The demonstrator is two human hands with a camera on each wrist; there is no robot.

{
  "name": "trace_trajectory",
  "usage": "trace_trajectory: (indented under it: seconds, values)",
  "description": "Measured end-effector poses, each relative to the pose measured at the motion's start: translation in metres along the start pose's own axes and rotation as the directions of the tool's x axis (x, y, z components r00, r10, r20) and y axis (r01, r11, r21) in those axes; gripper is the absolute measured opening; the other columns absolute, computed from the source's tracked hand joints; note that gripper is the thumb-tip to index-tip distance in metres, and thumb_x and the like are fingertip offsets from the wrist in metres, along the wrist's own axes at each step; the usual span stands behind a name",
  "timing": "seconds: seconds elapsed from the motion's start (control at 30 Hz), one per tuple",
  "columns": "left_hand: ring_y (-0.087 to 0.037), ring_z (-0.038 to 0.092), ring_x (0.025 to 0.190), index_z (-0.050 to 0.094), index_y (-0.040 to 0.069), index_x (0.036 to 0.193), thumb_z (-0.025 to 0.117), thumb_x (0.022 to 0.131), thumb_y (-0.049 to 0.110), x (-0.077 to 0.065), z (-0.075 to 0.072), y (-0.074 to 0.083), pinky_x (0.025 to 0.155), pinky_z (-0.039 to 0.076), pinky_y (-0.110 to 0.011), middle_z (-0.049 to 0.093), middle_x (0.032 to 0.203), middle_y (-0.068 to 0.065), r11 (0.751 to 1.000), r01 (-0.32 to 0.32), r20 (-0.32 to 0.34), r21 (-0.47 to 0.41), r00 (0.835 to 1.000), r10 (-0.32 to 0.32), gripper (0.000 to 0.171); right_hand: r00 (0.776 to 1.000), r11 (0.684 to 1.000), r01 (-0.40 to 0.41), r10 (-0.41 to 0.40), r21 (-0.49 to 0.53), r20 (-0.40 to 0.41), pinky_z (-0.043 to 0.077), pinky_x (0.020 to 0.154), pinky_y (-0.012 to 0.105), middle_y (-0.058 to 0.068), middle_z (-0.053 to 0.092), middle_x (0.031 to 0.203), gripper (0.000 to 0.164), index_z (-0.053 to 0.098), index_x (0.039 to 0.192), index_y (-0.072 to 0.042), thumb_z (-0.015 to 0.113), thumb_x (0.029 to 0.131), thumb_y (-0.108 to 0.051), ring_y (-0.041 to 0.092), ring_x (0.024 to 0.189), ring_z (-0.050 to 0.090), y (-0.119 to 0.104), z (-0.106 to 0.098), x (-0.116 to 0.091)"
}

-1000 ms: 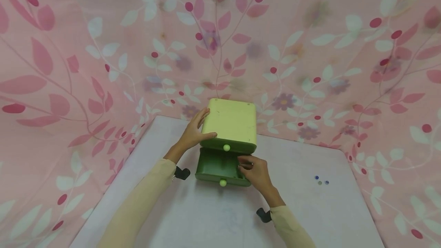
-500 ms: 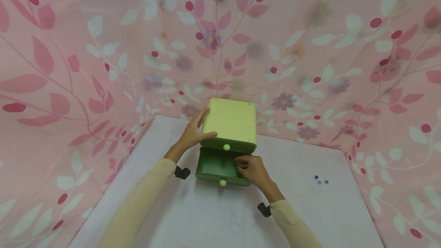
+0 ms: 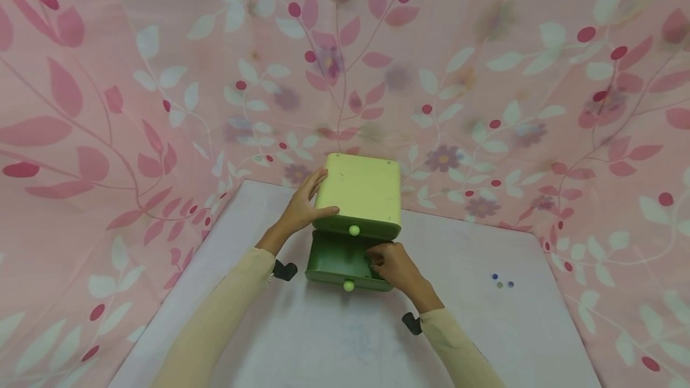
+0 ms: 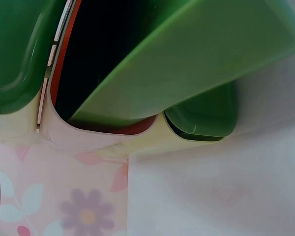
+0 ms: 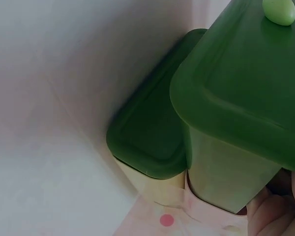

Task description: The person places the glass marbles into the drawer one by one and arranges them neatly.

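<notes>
A small chest of drawers [image 3: 361, 187] with a yellow-green top stands against the back cloth. Its middle green drawer [image 3: 349, 280] with a round light-green knob is pulled out; the drawers above and below are closed. My left hand [image 3: 302, 208] rests on the chest's left side, fingers straight along the edge and thumb on the top front corner. My right hand [image 3: 396, 265] reaches over the drawer's right wall, its fingers bent inside. I cannot tell whether its fingertips hold something. In the right wrist view the right hand's fingers [image 5: 275, 216] show beside the drawer wall.
Three small glass marbles [image 3: 500, 285], two bluish and one greenish, lie on the white tabletop [image 3: 485, 328] to the right. Pink floral cloth [image 3: 458, 106] hangs behind and at both sides. In the left wrist view the closed bottom drawer [image 4: 206, 113] sits below the pulled-out one.
My right hand has moved slightly left and deeper into the drawer, its fingertips now less visible. The left hand, chest and marbles have stayed in place.
</notes>
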State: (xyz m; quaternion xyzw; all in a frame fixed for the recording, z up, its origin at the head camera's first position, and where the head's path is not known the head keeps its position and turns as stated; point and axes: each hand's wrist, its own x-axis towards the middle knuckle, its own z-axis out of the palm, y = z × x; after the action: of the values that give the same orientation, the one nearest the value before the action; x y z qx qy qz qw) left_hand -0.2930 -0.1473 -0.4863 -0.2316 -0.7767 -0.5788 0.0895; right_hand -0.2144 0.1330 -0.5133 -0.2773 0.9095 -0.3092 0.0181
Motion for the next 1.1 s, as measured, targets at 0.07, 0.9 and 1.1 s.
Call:
trace_trajectory:
  seconds: [0.07, 0.9, 1.1]
  values:
    - [-0.008, 0.026, 0.143, 0.018, 0.027, 0.156, 0.085, 0.077, 0.032, -0.0001, -0.0003, -0.0003, 0.117, 0.022, -0.028, 0.026, 0.158, 0.004, 1.000, -0.001, 0.001, -0.001, 1.000, 0.001, 0.104, 1.000, 1.000, 0.000, 0.000, -0.023, 0.014, 0.059, 0.070, 0.027, 0.013, 0.072, 0.101, 0.031, 0.073, 0.108, 0.003, 0.072, 0.078, 0.010, 0.021, 0.086, 0.070, -0.0003, -0.0001, 0.0012]
    - [-0.010, 0.026, 0.143, 0.019, 0.012, 0.157, 0.086, 0.076, 0.032, -0.0001, -0.0011, 0.0016, 0.117, 0.023, -0.030, 0.027, 0.158, 0.002, 1.000, -0.002, -0.006, 0.002, 1.000, 0.002, 0.108, 0.994, 0.985, 0.101, -0.095, -0.139, 0.045, 0.056, 0.068, 0.030, 0.009, 0.071, 0.095, 0.032, 0.076, 0.099, 0.001, 0.071, 0.071, 0.016, 0.015, 0.080, 0.064, -0.0039, -0.0018, 0.0068]
    - [-0.006, 0.025, 0.143, 0.017, 0.011, 0.157, 0.085, 0.076, 0.034, 0.0001, 0.0001, 0.0020, 0.117, 0.022, -0.028, 0.026, 0.158, 0.003, 1.000, 0.006, 0.003, -0.004, 1.000, -0.006, 0.108, 0.992, 0.981, 0.129, -0.126, -0.146, 0.032, 0.056, 0.066, 0.031, 0.010, 0.071, 0.091, 0.031, 0.075, 0.097, 0.003, 0.070, 0.070, 0.016, 0.015, 0.077, 0.062, -0.0026, -0.0014, 0.0061]
